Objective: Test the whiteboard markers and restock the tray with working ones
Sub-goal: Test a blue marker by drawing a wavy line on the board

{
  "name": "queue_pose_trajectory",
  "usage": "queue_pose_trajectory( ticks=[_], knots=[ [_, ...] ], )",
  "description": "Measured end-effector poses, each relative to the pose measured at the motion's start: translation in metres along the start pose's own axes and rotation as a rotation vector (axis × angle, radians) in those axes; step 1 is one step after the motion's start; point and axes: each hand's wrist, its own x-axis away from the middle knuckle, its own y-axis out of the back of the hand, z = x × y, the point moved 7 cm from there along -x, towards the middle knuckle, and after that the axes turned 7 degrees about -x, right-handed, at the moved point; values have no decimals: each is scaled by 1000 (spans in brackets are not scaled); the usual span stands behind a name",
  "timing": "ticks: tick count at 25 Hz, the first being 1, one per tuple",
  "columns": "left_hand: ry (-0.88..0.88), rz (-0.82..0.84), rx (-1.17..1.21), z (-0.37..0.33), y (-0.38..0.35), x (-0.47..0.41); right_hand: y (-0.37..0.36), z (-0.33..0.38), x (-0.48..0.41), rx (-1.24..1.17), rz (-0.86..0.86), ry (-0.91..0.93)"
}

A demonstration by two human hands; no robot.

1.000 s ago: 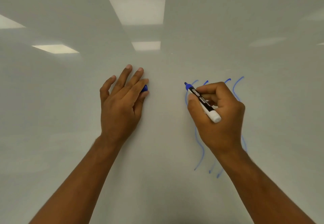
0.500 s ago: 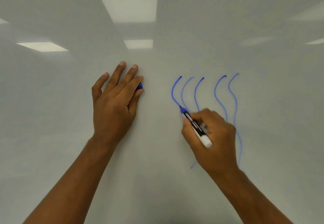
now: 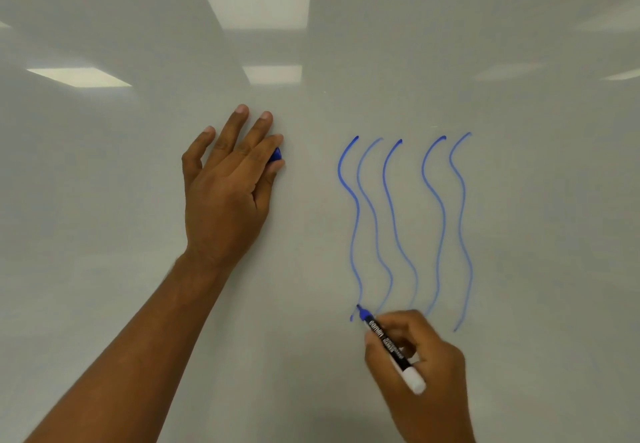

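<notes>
right hand: fingers grasping black blue-tipped marker, tip on white board | left hand, 10 o'clock: pinching small blue cap

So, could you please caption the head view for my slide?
Right hand tests a blue marker, five wavy lines on the whiteboard; left hand, pinching the blue cap, rests on the board.

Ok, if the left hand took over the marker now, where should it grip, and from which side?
Likely the white tail end, from the lower right. The right hand pinches the marker on its black barrel, tip on the whiteboard, so only the tail juts free past the fingers. The left hand is busy pinching the blue cap.
</notes>
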Motion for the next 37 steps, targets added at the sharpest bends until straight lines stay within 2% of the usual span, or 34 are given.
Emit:
queue_pose_trajectory(
  ticks=[2,5,8,15,19,21,24,29,33,37],
  knots=[
    [1,-2,-10,-1,0,1,7,22,-26,-165,-14,17],
    [2,4,-6,-1,0,0,11,75,-74,-224,-73,202],
    [8,16,-6,1,-1,0,1,107,-114,-264,-97,286],
    [1,37,2,0,-1,0,-25,118,-145,-86,-102,317],
    [-6,17,9,1,1,0,-38,107,-115,128,32,398],
    [-8,9,14,0,1,0,-29,88,-82,246,43,427],
    [-5,-5,3,-2,1,1,-17,49,-19,363,131,382],
    [-15,0,17,2,-1,-1,-33,19,33,395,300,294],
    [36,25,103,6,-2,0,11,8,26,75,171,-25],
    [135,79,278,5,8,2,47,12,29,-128,151,-163]
  ],
)
